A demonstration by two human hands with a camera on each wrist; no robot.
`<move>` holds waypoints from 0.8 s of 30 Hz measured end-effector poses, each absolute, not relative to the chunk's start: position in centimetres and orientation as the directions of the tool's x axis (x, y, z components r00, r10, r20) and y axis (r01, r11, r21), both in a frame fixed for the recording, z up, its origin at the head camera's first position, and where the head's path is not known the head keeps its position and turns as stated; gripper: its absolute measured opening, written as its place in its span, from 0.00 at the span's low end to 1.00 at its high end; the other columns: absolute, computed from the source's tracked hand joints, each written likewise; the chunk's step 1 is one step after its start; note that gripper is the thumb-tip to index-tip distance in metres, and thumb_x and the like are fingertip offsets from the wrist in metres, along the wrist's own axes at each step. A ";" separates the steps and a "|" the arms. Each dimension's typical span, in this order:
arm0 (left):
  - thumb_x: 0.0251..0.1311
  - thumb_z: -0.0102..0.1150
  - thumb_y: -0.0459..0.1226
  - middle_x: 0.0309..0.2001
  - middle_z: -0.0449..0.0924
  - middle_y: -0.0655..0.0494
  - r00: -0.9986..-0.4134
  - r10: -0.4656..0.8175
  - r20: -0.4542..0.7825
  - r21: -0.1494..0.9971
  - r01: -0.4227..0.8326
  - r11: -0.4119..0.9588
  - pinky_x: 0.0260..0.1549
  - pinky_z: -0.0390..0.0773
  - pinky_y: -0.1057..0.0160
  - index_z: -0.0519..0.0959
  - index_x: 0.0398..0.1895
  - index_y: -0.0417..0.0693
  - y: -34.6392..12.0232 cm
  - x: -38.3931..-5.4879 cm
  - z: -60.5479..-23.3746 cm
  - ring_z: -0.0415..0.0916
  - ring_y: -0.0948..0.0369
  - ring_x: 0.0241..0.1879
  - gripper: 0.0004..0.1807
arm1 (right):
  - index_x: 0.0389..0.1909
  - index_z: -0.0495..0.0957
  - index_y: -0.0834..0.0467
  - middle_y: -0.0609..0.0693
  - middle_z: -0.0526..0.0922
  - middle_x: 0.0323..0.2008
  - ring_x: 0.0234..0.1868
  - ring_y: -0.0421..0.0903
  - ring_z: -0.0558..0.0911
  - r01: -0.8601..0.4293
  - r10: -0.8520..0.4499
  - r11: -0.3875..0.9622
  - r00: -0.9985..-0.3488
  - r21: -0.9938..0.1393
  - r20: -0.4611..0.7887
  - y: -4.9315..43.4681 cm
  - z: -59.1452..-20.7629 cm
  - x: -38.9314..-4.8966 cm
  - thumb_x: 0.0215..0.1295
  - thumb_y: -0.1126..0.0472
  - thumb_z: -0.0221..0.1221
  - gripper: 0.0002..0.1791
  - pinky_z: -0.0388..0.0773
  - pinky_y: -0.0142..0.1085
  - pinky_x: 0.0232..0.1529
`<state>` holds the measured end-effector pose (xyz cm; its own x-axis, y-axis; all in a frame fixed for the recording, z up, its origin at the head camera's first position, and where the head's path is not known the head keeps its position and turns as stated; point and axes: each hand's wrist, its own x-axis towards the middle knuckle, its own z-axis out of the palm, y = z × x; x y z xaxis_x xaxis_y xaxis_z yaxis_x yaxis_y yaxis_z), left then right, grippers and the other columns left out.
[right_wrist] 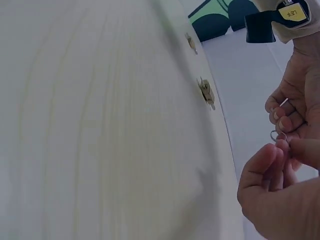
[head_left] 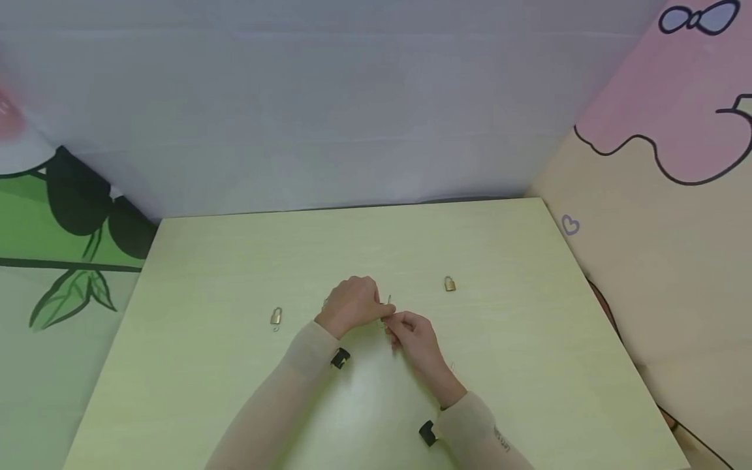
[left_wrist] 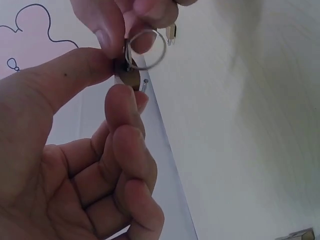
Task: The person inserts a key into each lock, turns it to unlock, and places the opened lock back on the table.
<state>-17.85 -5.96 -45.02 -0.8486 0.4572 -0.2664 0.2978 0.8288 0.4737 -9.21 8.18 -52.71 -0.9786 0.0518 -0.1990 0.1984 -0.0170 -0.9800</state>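
Observation:
Over the middle of the table, the left hand [head_left: 355,303] and right hand [head_left: 416,339] meet at the fingertips. A small brass padlock [left_wrist: 131,78] is pinched between the thumb and fingers of the left hand, its shackle [left_wrist: 145,85] showing beyond them. The right hand's thumb and finger, at the top of the left wrist view, pinch a thin key [left_wrist: 126,54], seen edge-on against the padlock. From the key hangs a round metal ring [left_wrist: 165,49]. In the right wrist view the fingers hide most of the padlock; a ring [right_wrist: 273,135] shows between them.
One brass padlock [head_left: 275,317] lies left of the hands, another padlock [head_left: 450,284] to the right and farther back. A third, seen as a padlock [right_wrist: 206,91] in the right wrist view, is mostly behind the left hand from above. The pale table [head_left: 235,261] meets a curtain-like backdrop [head_left: 329,117].

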 end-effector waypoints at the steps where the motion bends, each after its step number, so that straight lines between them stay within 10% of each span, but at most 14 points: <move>1: 0.54 0.67 0.49 0.09 0.45 0.67 -0.848 0.456 -0.271 0.467 0.298 0.832 0.15 0.45 0.67 0.59 0.04 0.55 -6.0 -17.9 -45.1 0.44 0.67 0.14 0.30 | 0.38 0.81 0.71 0.57 0.82 0.28 0.24 0.42 0.76 0.187 0.044 0.055 -0.982 -0.981 -0.184 8.4 -52.6 -9.2 0.71 0.60 0.60 0.14 0.76 0.32 0.29; 12: 0.56 0.68 0.51 0.09 0.49 0.66 -0.847 0.435 -0.305 0.421 0.290 0.860 0.14 0.49 0.66 0.65 0.06 0.54 -5.9 -18.3 -45.7 0.48 0.66 0.14 0.29 | 0.35 0.80 0.59 0.45 0.77 0.29 0.30 0.42 0.76 -0.137 -0.057 0.751 -0.988 -0.646 0.144 10.0 -50.9 -8.2 0.66 0.62 0.65 0.04 0.75 0.35 0.32; 24: 0.56 0.68 0.50 0.10 0.49 0.65 -0.858 0.417 -0.300 0.374 0.297 0.879 0.14 0.51 0.66 0.63 0.08 0.52 -5.1 -18.6 -46.7 0.51 0.65 0.14 0.28 | 0.35 0.79 0.62 0.51 0.76 0.29 0.32 0.49 0.76 -0.159 -0.080 0.930 -0.968 -0.331 0.239 10.1 -49.2 -7.1 0.62 0.59 0.68 0.10 0.77 0.36 0.29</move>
